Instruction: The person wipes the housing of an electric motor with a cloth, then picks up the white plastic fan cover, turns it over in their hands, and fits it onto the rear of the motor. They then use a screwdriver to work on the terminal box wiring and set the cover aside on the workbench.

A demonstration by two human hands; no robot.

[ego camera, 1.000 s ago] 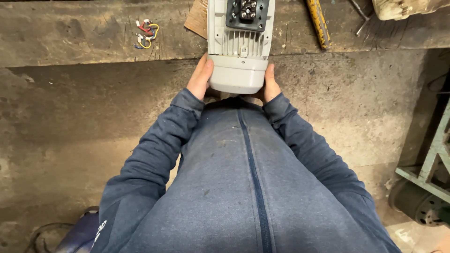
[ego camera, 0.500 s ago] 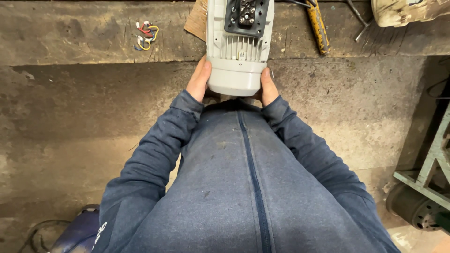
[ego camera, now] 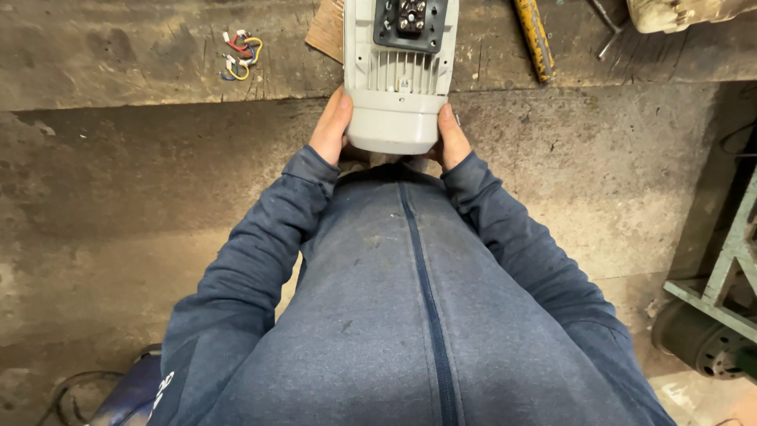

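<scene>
A light grey electric motor (ego camera: 398, 87) with cooling fins and an open black terminal box on top lies partly on the worn wooden bench (ego camera: 118, 55), its rounded end cover sticking out over the bench edge toward me. My left hand (ego camera: 331, 130) grips the left side of that end cover. My right hand (ego camera: 451, 140) grips the right side. Both blue sleeves reach up from my body below.
A small bundle of coloured wires (ego camera: 240, 54) lies on the bench to the left. A yellow-handled tool (ego camera: 535, 39) and a metal rod (ego camera: 605, 31) lie to the right. A piece of cardboard (ego camera: 327, 31) sits under the motor. A green metal frame (ego camera: 721, 276) stands lower right.
The motor and both hands have stayed together; the view has shifted slightly, with the motor sitting a little higher and left in the frame.
</scene>
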